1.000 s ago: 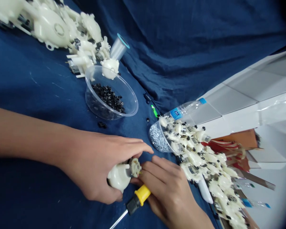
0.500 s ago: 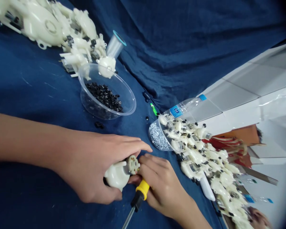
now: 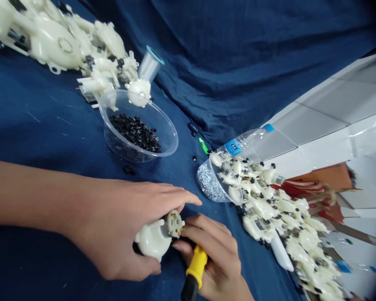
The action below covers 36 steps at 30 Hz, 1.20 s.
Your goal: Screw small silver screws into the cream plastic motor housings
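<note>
"While those two bare hands work low on the navy cloth (image 3: 50,104), what is each one doing?"

"The left hand (image 3: 113,228) lies over a white plastic gearbox (image 3: 152,241), fingers closed around it and reaching past; its small motor (image 3: 174,223) points toward the right hand (image 3: 214,261); those right fingers curl tightly round a yellow-handled screwdriver (image 3: 196,265), whose tip runs out of view, so I can't tell what it meets."

"Where's the gearbox?"

"Bottom centre, cradled under the left palm and just beside the right hand; I can't tell whether it touches the cloth."

"What's around them?"

"Above sits a clear plastic bowl (image 3: 167,129) of small black parts (image 3: 134,133), with a white housing (image 3: 139,93) perched on its rim; a heap of white gearboxes (image 3: 56,42) lies upper left; to the right, a tipped plastic cup (image 3: 209,186) holds tiny silver parts, beside a pile of white gearbox units (image 3: 269,209) and a water bottle (image 3: 246,142)."
</note>
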Available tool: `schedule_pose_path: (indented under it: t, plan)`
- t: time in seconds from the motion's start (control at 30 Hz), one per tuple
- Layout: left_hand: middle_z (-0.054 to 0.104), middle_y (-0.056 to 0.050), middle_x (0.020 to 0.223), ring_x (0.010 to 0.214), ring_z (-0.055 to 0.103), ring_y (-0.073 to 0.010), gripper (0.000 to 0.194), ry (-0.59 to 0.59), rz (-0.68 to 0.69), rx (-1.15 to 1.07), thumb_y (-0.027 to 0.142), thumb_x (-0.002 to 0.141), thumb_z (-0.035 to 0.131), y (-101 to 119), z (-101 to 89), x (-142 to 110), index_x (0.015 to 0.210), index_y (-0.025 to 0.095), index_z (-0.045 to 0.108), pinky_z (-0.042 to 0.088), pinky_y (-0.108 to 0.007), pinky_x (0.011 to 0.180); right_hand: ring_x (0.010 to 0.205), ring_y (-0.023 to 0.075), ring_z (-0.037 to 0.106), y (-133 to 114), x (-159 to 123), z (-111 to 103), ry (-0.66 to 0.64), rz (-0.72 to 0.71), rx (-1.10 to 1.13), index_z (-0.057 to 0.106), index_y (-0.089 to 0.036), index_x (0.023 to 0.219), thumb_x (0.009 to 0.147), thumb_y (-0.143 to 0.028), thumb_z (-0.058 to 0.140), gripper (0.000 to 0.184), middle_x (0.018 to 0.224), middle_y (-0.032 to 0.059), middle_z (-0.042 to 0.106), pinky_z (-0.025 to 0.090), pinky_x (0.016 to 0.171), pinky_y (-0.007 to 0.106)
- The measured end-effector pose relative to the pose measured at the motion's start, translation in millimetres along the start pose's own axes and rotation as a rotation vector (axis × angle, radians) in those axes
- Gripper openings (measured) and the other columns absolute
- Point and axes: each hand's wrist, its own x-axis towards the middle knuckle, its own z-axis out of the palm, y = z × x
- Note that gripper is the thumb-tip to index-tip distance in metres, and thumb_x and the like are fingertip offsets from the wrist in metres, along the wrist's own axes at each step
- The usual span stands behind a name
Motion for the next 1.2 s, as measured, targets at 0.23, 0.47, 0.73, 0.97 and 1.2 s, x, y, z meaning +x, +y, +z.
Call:
schedule_pose_path:
  t: [0.23, 0.47, 0.73, 0.97, 1.2]
  plan:
    - [0.051, -0.004, 0.146, 0.134, 0.05, -0.024, 0.077, 0.045, 0.045, 0.024, 0.031, 0.075, 0.074, -3, 4.9, 1, 0.143, 0.022, 0.039, 0.042, -0.031, 0.113, 0.065, 0.0186, 0.052, -3, 0, -9, -0.132, -0.144, -0.299, 0.065, -0.012, 0.103, 0.092, -0.013, 0.051, 0.018, 0.082, 0.0095, 0.066, 0.038, 0.058, 0.032]
    - [0.055, -0.005, 0.142, 0.132, 0.052, -0.025, 0.072, 0.135, 0.127, 0.109, 0.028, 0.074, 0.073, -8, 11.7, -1, 0.138, 0.022, 0.041, 0.047, -0.027, 0.105, 0.066, 0.0186, 0.051, -7, 6, -11, -0.161, -0.153, -0.36, 0.065, -0.01, 0.096, 0.093, -0.012, 0.051, 0.014, 0.083, 0.0107, 0.068, 0.034, 0.057, 0.032]
    - [0.059, -0.002, 0.134, 0.127, 0.054, -0.0229, 0.074, 0.072, 0.17, 0.068, 0.023, 0.074, 0.073, -10, 10.1, 1, 0.139, 0.027, 0.039, 0.045, -0.027, 0.106, 0.063, 0.0185, 0.041, -18, 8, -15, -0.234, -0.128, -0.416, 0.065, -0.011, 0.091, 0.089, -0.009, 0.047, 0.018, 0.075, 0.0071, 0.062, 0.027, 0.055, 0.033]
    - [0.054, -0.001, 0.14, 0.13, 0.051, -0.0242, 0.076, 0.0, 0.107, -0.007, 0.019, 0.074, 0.072, -5, 1.7, 1, 0.141, 0.027, 0.039, 0.044, -0.03, 0.109, 0.06, 0.0196, 0.04, -25, 25, -25, -0.399, -0.236, -0.584, 0.058, -0.017, 0.073, 0.096, -0.01, 0.031, 0.036, 0.07, 0.0049, 0.053, 0.023, 0.054, 0.036]
    - [0.057, 0.0, 0.136, 0.129, 0.052, -0.0242, 0.074, -0.009, 0.076, -0.001, 0.023, 0.075, 0.074, -7, 2.8, 0, 0.141, 0.03, 0.04, 0.047, -0.032, 0.106, 0.057, 0.0207, 0.041, -21, 39, -34, -0.559, -0.319, -0.631, 0.054, -0.019, 0.069, 0.098, -0.011, 0.032, 0.037, 0.068, 0.0049, 0.053, 0.023, 0.052, 0.037]
